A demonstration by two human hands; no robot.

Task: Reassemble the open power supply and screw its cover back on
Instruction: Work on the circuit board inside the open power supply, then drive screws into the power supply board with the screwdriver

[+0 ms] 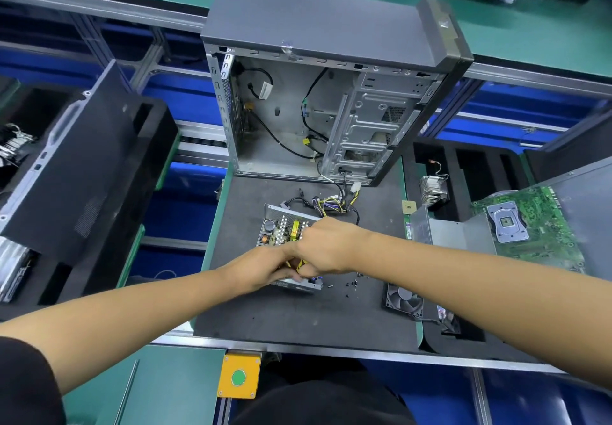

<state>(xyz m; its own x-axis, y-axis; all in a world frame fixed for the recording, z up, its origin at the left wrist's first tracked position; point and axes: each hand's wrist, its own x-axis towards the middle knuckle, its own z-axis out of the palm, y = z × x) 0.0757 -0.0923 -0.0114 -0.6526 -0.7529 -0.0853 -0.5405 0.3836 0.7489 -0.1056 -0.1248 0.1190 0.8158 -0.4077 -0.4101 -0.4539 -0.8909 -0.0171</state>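
While the cover is off, the scene reads as follows.

Power supply [284, 231]: lies flat on the dark mat [298, 312], near the middle, its circuit board facing up; judged, this keeps the inner parts reachable for refitting.

Left hand [261, 267]: rests on the near edge of the power supply, fingers curled down onto the metal frame, apparently steadying it; whether it pinches anything cannot be told.

Right hand [323, 247]: crosses over the power supply, touching the left hand, fingers curled under; something yellow shows just below it, but what it grips, if anything, cannot be told.

Wire bundle [331, 204]: trails from the far side of the power supply toward the computer case [318, 93], kept clear of the hands.

Screws [351, 284]: small dark ones scattered on the mat just right of the hands, within easy reach for the closing step.

Cover [443, 229]: the grey bent metal sheet to the right, apart from the power supply, is probably it; not yet refitted.

Fan [404, 299]: lies flat at the mat's right edge, near the screws; whether it belongs to the power supply cannot be told.

Motherboard [526, 222]: green, set aside at far right.

Stage: judged early, with internal work in hand and the cover and screws waiting.
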